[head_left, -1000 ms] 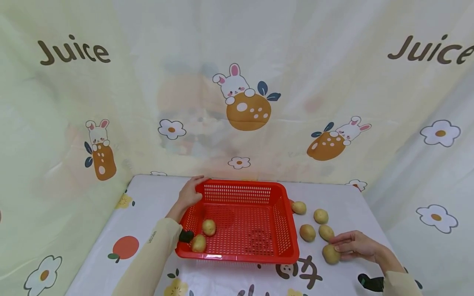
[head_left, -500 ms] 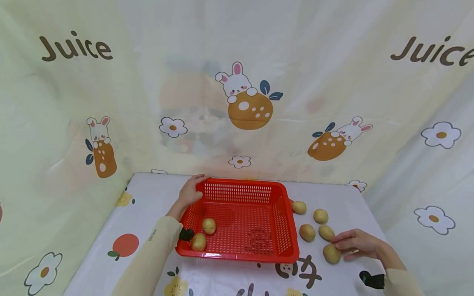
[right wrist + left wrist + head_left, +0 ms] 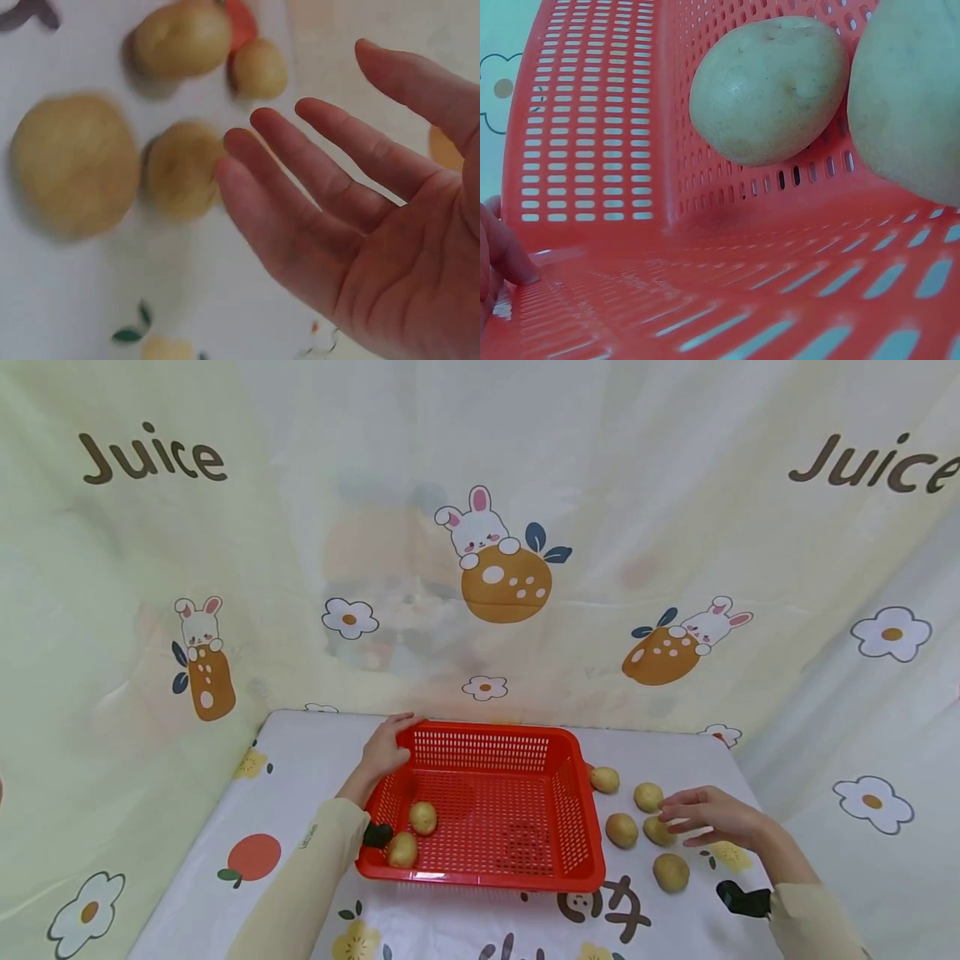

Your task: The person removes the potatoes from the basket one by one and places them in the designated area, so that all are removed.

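My left hand [image 3: 385, 750] grips the left rim of a red plastic basket [image 3: 491, 882] near its back corner; in the left wrist view its fingers [image 3: 510, 255] lie at the rim. Two potatoes, one farther back [image 3: 423, 818] and one nearer [image 3: 402, 850], lie inside at the left. My right hand [image 3: 716, 817] hovers over the potatoes right of the basket, fingers spread and holding nothing. Below the hand lies a potato [image 3: 660, 832], partly hidden by its fingertips. The nearest potato [image 3: 671, 872] rests apart from the hand, on the tablecloth.
More potatoes, at the back [image 3: 648, 797], beside the basket [image 3: 622, 831] and by its right rim [image 3: 603, 779], lie on the white printed tablecloth [image 3: 315, 827]. A printed curtain [image 3: 405, 677] hangs behind the table and along both sides.
My right hand has let go of the nearest potato and moved away from me, its fingers spreading. The left hand and basket have stayed in place.
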A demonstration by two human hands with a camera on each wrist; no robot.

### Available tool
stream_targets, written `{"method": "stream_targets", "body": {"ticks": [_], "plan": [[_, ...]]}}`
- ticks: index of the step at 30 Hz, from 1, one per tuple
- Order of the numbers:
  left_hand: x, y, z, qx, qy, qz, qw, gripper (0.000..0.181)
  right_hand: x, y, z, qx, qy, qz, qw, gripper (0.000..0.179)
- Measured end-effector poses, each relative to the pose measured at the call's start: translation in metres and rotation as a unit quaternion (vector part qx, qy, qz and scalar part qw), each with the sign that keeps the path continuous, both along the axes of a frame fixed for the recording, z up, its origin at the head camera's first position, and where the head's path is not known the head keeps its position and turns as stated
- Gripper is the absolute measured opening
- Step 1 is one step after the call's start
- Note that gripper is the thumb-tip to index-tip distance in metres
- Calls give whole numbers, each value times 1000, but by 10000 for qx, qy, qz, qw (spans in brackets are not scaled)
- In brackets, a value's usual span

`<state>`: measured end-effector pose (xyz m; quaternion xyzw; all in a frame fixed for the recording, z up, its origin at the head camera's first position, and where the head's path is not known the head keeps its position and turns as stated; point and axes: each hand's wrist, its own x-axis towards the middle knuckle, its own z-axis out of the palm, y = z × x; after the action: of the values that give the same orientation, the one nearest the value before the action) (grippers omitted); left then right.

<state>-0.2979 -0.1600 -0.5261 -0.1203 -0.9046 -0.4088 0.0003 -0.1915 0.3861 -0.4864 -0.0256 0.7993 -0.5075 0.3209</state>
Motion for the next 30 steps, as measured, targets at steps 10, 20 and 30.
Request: {"method": "stream_targets", "body": {"ticks": [10,20,30], "plan": [[-4,-3,-4,-85,73,47,9999,66,-24,-71,25,-641,443,484,9958,48],[1,1,-3,-29,58,10,10000,66,-47,-135,24,-874,278,467,9947,47],[-1,0,-3,-21,31,52,10000,66,-56,-202,6,-1281,-62,426,9908,41]]}}
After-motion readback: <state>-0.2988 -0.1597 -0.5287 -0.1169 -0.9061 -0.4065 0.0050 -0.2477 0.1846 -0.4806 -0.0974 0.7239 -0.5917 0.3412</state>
